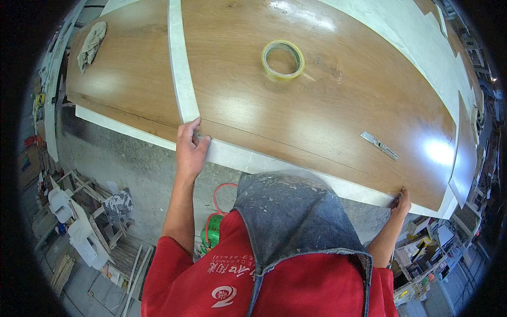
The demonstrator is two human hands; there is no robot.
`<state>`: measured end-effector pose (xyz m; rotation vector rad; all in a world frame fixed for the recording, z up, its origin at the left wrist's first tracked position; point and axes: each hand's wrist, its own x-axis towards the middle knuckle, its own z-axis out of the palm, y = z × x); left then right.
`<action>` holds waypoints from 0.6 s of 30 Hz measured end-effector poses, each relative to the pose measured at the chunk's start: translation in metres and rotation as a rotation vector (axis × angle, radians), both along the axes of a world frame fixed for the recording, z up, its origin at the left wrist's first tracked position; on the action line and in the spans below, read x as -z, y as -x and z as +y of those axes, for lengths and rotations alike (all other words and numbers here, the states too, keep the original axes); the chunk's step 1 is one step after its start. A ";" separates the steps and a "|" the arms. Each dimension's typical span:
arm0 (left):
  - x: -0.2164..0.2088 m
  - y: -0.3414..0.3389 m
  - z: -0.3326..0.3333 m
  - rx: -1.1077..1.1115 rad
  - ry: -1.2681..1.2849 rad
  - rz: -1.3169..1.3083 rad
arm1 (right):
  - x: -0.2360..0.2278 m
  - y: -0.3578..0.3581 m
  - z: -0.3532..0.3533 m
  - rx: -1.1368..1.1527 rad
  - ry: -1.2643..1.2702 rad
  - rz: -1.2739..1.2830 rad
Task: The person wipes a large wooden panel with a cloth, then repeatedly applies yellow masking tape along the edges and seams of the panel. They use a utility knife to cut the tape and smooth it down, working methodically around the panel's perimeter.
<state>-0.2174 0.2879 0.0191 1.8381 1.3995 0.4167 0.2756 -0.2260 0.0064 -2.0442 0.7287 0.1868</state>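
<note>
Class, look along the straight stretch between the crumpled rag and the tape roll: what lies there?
In the head view, a narrow pale strip crosses the brown board between rag and tape roll.

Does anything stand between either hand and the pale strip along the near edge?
Nothing visible: the left hand and right hand both touch the pale strip. The tape roll and knife lie on the brown panel, apart from both hands.

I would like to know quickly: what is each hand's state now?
Left hand: partly curled where crosswise pale strip meets front pale strip; firm grip cannot be told.
Right hand: closed on front pale strip.
</note>
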 end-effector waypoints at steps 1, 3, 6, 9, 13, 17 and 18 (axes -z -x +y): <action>0.000 0.000 0.000 0.001 -0.001 0.004 | 0.001 -0.001 -0.001 0.006 0.007 0.003; -0.001 -0.001 0.000 -0.004 0.004 0.000 | 0.004 -0.003 -0.005 0.019 0.023 0.008; 0.000 -0.001 0.000 -0.005 0.007 -0.003 | 0.003 -0.004 -0.005 0.023 0.030 0.023; 0.000 -0.001 -0.001 0.002 -0.003 -0.008 | -0.003 0.000 0.003 0.034 0.058 0.025; -0.002 0.000 -0.001 -0.008 0.016 -0.014 | -0.002 0.000 0.004 0.036 0.059 0.018; 0.000 0.002 -0.001 -0.002 0.007 -0.007 | 0.000 0.000 0.001 0.001 0.001 0.003; 0.000 0.001 -0.002 -0.004 0.003 -0.006 | 0.001 0.000 -0.003 -0.003 -0.016 -0.001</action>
